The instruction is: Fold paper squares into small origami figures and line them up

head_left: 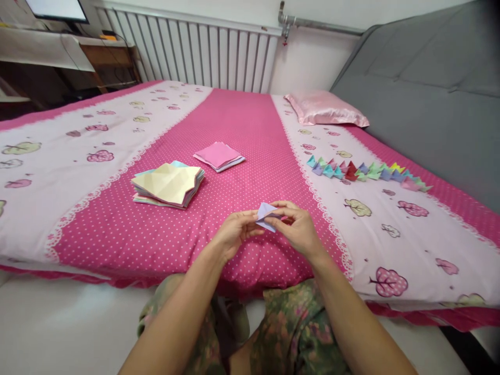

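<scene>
A small folded piece of lavender paper is held between both hands above the near edge of the bed. My left hand pinches its left side between thumb and fingers. On the right side, my right hand grips it, with the thumb in front and fingers behind, so part of the paper is hidden. To the left lies a thick stack of creased paper, pale yellow on top. Beyond it sits a smaller stack of square paper, pink on top. Rows of small folded paper pieces in many colours stand at the right.
The pink dotted bedspread covers the bed under everything. A pink pillow rests at the far right, by the grey headboard. A white radiator lines the back wall, and a desk with a monitor stands far left.
</scene>
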A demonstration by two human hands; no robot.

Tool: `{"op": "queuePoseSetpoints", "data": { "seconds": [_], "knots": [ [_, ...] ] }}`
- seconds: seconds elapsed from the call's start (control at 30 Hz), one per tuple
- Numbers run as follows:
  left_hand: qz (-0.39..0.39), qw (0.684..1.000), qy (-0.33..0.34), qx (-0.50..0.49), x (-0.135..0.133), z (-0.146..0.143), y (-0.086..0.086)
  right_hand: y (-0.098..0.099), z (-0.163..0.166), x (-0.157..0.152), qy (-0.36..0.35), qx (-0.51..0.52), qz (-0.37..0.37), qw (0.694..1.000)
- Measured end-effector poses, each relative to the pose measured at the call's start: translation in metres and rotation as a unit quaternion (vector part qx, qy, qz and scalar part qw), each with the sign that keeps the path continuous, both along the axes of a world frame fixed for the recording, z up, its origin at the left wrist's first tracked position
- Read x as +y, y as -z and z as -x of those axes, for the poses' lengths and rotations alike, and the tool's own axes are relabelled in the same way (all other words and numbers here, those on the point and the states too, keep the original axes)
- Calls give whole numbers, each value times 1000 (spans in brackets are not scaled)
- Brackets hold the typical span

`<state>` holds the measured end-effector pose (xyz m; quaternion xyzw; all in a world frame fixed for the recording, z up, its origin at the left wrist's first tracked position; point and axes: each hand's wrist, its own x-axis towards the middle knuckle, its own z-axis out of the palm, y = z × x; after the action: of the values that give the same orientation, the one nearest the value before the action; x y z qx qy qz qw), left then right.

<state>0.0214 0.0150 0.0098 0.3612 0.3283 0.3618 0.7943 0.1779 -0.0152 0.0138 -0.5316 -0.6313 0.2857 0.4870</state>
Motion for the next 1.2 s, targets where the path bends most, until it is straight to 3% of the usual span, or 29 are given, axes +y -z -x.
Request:
{"op": "queuePoseSetpoints", "data": {
  "seconds": [0.2, 0.77, 1.03, 1.2],
  "knots": [
    [-54, 998, 35, -13, -2, 0, -3, -1, 2, -1, 35, -6, -2, 999],
    [-199, 976, 82, 34, -6, -1, -3, -3, 0, -2, 40, -19, 0, 999],
    [-171, 983, 49, 50, -6, -3, -3, -2, -1, -2, 19, 36, -23, 999],
    [-149, 988, 23, 38, -6, -3, -5, -1, 2, -2, 58, 138, -20, 988]
  ]
}}
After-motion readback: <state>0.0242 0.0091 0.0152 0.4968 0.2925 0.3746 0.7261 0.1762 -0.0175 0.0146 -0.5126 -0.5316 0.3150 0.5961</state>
